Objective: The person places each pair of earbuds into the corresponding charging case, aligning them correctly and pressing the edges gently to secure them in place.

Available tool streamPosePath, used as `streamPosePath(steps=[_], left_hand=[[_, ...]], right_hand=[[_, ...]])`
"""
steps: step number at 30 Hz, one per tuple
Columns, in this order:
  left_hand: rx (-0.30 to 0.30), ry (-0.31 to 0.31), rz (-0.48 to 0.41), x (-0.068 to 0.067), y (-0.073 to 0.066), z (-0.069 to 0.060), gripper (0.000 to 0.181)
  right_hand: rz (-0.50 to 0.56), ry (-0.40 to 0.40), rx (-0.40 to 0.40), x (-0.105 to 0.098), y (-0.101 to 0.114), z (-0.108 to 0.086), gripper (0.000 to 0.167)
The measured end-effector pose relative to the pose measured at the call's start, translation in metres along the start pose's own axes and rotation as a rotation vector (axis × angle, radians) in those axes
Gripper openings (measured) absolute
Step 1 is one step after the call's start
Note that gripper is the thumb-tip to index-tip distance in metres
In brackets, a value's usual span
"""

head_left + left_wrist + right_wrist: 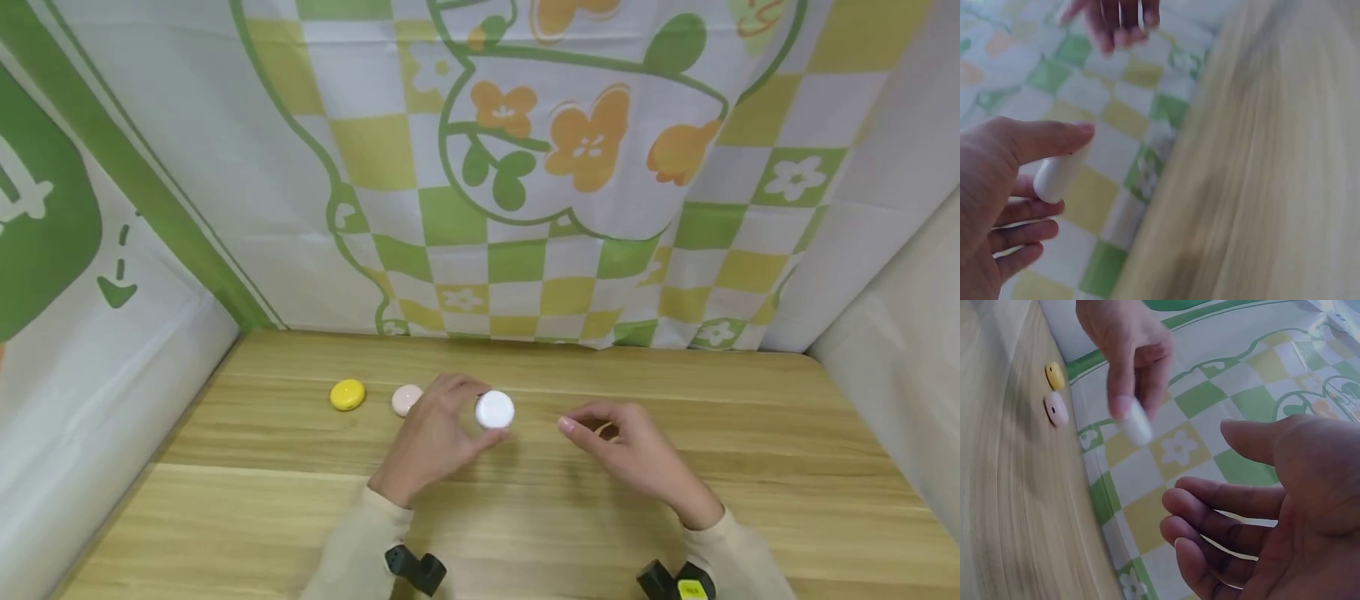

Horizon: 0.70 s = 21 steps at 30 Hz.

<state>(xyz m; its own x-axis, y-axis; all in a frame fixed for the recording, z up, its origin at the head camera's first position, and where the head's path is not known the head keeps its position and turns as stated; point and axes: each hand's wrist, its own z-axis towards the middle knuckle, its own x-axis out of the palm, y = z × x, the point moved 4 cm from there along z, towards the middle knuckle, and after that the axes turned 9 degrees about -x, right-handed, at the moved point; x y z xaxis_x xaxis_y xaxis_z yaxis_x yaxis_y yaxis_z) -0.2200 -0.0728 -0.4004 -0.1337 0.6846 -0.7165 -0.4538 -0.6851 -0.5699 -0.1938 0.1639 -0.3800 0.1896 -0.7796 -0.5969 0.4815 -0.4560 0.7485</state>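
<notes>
Between thumb and fingers, my left hand (438, 433) pinches a small round white case (495, 410) by its edges, held above the table. In the left wrist view the white case (1059, 177) appears edge-on with a rounded side. To its right, my right hand (637, 450) hovers with loosely bent fingers and holds nothing; the right wrist view shows a gap between its thumb and fingers. On the table a pale pink round case (407, 400) lies just behind the left hand, partly hidden by it. Further left lies a yellow round case (348, 395).
A wooden table (262, 508) spans the space under both hands. At its back edge hangs a checkered, flower-patterned curtain (525, 275). White fabric walls stand at the left and right sides. Black devices are strapped to both wrists.
</notes>
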Motion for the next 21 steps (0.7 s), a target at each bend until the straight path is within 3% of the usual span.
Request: streamPosePath(steps=[4,7,13,17,21], left_hand=[[-0.13,0.084,0.053,0.006,0.026,0.011,0.05],[-0.177,0.127,0.087,0.012,0.041,0.018,0.045],[-0.196,0.151,0.211,0.018,0.057,0.027,0.034],[-0.179,0.177,0.347,0.018,0.065,0.026,0.037],[-0.173,0.2,0.398,0.014,0.07,0.025,0.04]], right_hand=[[-0.032,0.027,0.007,0.002,-0.001,0.001,0.026],[-0.047,0.056,0.025,0.005,-0.003,0.001,0.03],[-0.07,0.107,0.006,0.008,-0.005,-0.004,0.035],[-0.078,0.136,-0.011,0.008,-0.007,-0.008,0.035],[-0.08,0.157,-0.006,0.007,-0.007,-0.011,0.036]])
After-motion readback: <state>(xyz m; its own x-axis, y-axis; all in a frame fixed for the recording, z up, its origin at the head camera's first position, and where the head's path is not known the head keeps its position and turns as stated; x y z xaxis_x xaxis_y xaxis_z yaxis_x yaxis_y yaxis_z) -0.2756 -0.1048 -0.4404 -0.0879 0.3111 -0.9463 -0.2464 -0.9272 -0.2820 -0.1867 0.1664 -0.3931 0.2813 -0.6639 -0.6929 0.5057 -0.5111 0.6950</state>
